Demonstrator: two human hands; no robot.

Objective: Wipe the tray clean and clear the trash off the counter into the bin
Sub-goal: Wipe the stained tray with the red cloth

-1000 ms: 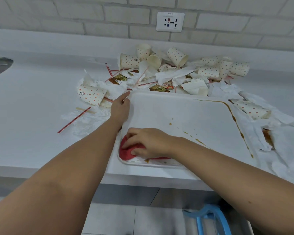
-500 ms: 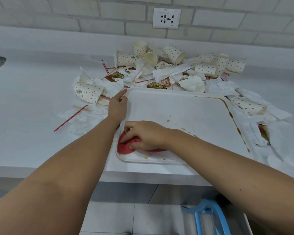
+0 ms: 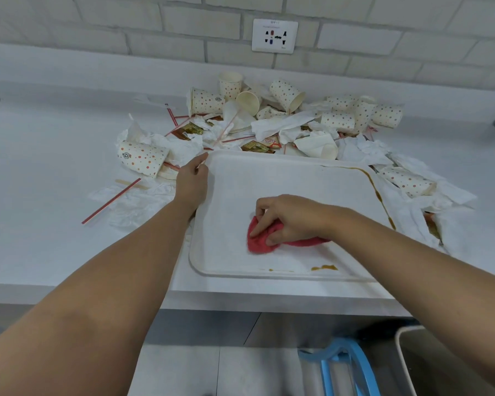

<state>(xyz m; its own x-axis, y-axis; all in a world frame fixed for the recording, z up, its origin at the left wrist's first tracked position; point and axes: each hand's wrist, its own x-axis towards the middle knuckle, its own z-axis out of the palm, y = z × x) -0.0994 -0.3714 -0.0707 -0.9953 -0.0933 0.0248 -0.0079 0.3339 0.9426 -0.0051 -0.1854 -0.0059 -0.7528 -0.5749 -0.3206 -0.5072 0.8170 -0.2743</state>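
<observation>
**A:** So, which way does the dirt lie from the wiping fingers?

**B:** Two ways. The right hand (image 3: 286, 221) has its fingers (image 3: 262, 217) curled and bunched into the red cloth (image 3: 262, 242), pinching it and pressing it onto the floor of the tray (image 3: 269, 178). The closest mess is a brown smear (image 3: 325, 267). It lies toward the person and off to the wrist side of those fingers, close against the tray's near rim. The brown streak (image 3: 375, 190) is further off, past the back of the hand. Its long axis follows the right rim from the far corner toward the near one.

**A:** And the other hand?

**B:** The left hand (image 3: 192, 181) lies well apart from both stains, against the opposite rim by the far left corner. Its fingers are loosely bent along the edge, and I cannot tell whether they hook under it. I'd judge it is bracing the tray, so the wiping falls to the right hand.

**A:** So which move comes first?

**B:** Probably a short pull of the cloth toward the body to catch the smear, then a sweep along the streak's length.

**A:** And the trash?

**B:** All of it is beyond the fingertips of both hands. Polka-dot paper cups (image 3: 143, 158), crumpled napkins (image 3: 280, 125) and a red straw (image 3: 110, 200) lie heaped on the counter (image 3: 55, 167). What looks like the bin (image 3: 401, 347) stands below the right forearm.
</observation>
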